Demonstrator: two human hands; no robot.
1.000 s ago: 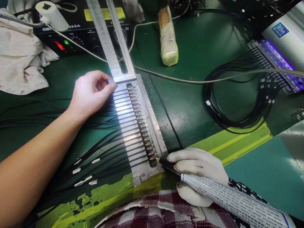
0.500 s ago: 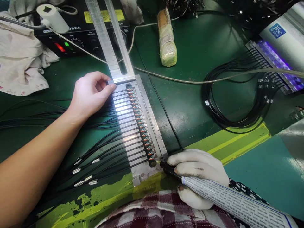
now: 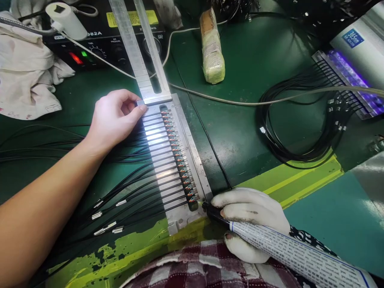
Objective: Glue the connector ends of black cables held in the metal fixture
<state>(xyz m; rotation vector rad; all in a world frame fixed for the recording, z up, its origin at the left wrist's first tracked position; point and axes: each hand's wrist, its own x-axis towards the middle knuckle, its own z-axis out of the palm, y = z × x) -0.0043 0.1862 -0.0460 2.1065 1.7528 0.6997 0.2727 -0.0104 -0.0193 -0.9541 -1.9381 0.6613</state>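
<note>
Jig (image 3: 189, 154) w/ cables (image 3: 127, 179) twd front edge of tabletop (image 3: 243, 148); we note L hand (image 3: 112, 116), fingers nearly closed, pinching jig's far-L corner; gloved R hand (image 3: 253, 212) wrapped round printed tube (image 3: 288, 253), nozzle (image 3: 217, 215) nr jig's near-R corner.

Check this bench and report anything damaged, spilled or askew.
The yellow tape by the near end of the metal fixture looks worn: its surface is ragged and darkly blotched. The white glove on the right hand has dark-stained tips. The black cables lie on the fixture in an orderly row; no clear spill shows.
</note>
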